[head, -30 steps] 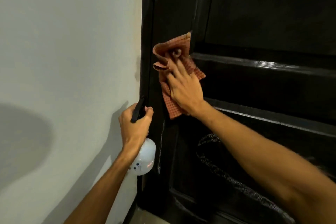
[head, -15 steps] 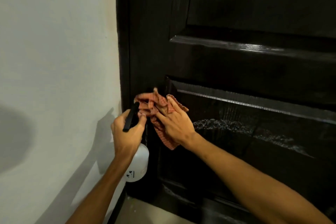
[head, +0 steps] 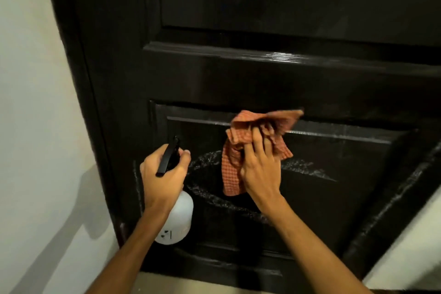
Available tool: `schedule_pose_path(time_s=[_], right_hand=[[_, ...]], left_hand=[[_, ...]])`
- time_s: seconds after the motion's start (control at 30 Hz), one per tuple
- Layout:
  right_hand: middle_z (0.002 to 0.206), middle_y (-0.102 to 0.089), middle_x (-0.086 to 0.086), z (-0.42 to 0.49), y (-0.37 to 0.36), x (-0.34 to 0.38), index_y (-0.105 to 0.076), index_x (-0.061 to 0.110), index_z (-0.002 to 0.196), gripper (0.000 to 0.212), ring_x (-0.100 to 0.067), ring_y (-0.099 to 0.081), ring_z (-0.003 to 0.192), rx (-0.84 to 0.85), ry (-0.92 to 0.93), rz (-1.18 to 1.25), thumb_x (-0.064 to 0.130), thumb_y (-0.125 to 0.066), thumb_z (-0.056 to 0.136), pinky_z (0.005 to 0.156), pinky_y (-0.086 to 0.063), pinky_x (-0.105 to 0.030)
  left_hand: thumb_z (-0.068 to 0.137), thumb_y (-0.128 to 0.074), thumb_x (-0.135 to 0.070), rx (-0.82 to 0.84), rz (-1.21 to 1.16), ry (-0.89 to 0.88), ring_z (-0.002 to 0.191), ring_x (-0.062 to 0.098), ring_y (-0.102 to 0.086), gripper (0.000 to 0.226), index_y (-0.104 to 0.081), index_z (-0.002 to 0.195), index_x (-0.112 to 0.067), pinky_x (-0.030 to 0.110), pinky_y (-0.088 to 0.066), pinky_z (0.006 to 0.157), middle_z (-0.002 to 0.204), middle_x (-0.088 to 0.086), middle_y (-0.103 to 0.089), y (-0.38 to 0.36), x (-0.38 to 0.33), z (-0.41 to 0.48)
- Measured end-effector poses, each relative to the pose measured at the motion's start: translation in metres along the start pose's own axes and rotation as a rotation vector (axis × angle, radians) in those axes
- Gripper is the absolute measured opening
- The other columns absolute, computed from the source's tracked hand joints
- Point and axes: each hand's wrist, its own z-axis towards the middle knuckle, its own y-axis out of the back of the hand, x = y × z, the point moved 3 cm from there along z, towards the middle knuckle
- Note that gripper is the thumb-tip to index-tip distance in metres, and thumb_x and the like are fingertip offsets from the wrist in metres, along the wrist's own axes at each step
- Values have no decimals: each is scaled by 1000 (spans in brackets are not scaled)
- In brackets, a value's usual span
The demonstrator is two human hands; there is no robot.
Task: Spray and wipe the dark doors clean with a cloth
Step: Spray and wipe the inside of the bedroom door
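Item: cloth [head: 253, 136], red check, bunched in R hand [head: 260, 169] fingers, pressed on door [head: 214, 79] at lower panel [head: 334, 174] top edge. L hand [head: 162, 172] grips spray bottle [head: 176, 219], panel's left. Advice: flatten cloth, sweep down thru wet streaks [head: 214, 198].

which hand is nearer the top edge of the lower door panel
Right. The right hand grips the cloth at the top edge; the left hand holds the spray bottle lower left.

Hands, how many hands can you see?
2. The left hand grips the bottle; the right hand holds the cloth against the door.
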Motion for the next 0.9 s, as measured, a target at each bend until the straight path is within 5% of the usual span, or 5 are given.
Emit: schedule_pose_path(time_s=[0.07, 0.17, 0.33, 0.53, 0.9], right_hand=[[138, -41, -10, -12, 3, -16, -48, 12, 116, 37, -33, -44, 117, -11, -16, -4, 19, -44, 80, 66, -54, -45], [130, -51, -9, -6, 18, -49, -57, 12, 118, 31, -32, -52, 109, -51, -4, -34, 26, -51, 91, 84, -47, -48], [145, -41, -28, -52, 38, -138, -46, 0, 139, 55, -46, -41, 128, -175, -683, 41, 6, -60, 87, 98, -32, -52], [142, -42, -16, -69, 55, -170, -48, 12, 123, 51, -39, -34, 134, -56, -630, -102, 9, -68, 76, 100, -31, -65], [138, -50, -19, -30, 78, -166, -65, 2, 123, 43, -29, -42, 133, -464, -655, 303, -11, -53, 83, 120, -24, -23]], left_hand=[[96, -72, -18, 49, 1, -21, 47, 20, -57, 20, -67, 78, -13, 37, -49, 47, 73, 16, -71, -24, -11, -7], [96, -72, -17, 113, -12, -36, 47, 21, -58, 20, -67, 78, -10, 35, -49, 43, 74, 17, -71, -58, -21, -20], [95, -73, -16, 217, -61, -40, 52, 29, -62, 19, -68, 77, -11, 38, -51, 49, 72, 12, -70, -112, -35, -47], [97, -71, -21, 357, -80, -68, 49, 32, -59, 30, -67, 76, 1, 51, -51, 48, 66, 17, -66, -181, -64, -77], [92, -75, -19, 343, -125, -83, 45, 16, -56, 21, -65, 75, -12, 45, -54, 47, 59, 3, -62, -211, -88, -87]])
